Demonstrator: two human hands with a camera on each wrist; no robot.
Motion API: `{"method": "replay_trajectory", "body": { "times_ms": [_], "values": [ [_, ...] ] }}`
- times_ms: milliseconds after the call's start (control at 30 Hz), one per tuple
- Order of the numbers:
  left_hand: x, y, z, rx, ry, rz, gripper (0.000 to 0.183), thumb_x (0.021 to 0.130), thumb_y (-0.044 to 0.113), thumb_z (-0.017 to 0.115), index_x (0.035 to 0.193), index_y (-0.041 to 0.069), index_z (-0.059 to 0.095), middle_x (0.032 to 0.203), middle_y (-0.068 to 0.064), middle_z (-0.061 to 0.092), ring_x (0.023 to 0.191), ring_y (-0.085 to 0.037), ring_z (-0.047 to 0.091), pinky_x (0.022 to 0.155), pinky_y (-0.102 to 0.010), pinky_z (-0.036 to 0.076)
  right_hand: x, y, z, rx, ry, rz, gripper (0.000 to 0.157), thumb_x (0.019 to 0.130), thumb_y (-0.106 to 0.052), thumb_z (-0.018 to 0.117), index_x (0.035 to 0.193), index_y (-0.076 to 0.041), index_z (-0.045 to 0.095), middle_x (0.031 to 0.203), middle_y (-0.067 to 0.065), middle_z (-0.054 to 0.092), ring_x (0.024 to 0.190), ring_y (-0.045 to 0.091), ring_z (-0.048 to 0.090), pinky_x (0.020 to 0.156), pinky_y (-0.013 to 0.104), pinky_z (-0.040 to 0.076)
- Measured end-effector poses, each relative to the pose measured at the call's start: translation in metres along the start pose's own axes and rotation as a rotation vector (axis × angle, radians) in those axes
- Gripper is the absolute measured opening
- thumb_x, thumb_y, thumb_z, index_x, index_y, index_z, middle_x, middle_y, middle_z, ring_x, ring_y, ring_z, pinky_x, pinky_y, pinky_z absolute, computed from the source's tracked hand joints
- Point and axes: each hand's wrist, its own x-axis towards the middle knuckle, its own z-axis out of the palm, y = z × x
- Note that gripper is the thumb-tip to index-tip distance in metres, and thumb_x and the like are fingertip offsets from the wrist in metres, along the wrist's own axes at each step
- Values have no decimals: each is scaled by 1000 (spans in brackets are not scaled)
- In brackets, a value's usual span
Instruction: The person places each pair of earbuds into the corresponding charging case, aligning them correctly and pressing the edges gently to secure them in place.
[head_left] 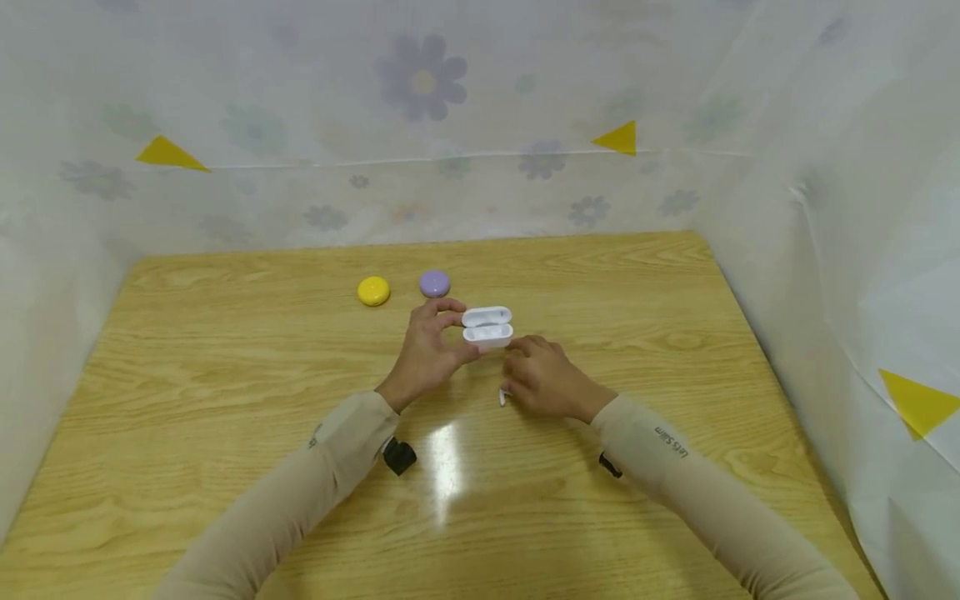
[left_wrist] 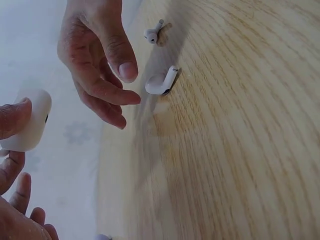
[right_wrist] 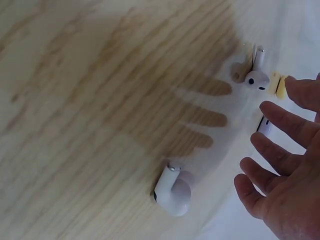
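Note:
My left hand [head_left: 429, 346] grips a white earbud case [head_left: 489, 335] at its left end, thumb below and fingers above. The case's lid is flipped up, and its inside faces me. To its right, my right hand [head_left: 551, 379] hovers over the table with loosely bent fingers, holding nothing. Two white earbuds lie apart on the wood in the right wrist view: one earbud [right_wrist: 172, 195] nearer, the other earbud [right_wrist: 257, 77] beyond the thumb side. The head view shows one earbud [head_left: 502, 397] by the right fingers; the hand hides the other.
Behind the left hand, a round yellow case [head_left: 373, 291] and a round purple case [head_left: 434, 283] sit on the wooden table [head_left: 225, 358]. White flowered sheeting [head_left: 322, 92] surrounds the back and sides. Yellow triangles [head_left: 618, 138] mark the sheeting.

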Motion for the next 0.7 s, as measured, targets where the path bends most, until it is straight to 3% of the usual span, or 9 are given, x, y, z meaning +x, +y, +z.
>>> {"method": "replay_trajectory", "body": {
  "times_ms": [367,700],
  "values": [
    [-3,1,3,24,-2,27,35,67,9,84,95,-6,70,119,-14,57,121,-35,44,108,-51,28,-3,-4,8,-13,-20,24,11,89,-25,63,82,-16,65,123,14,59,122,37,50,95,59,42],
    [-3,1,2,33,-11,9,37,68,12,84,98,-5,70,120,-14,57,121,-34,45,109,-50,28,-3,-4,12,1,21,14,8,87,-18,64,81,-12,66,120,16,60,120,37,51,96,60,42]
  ]
}}
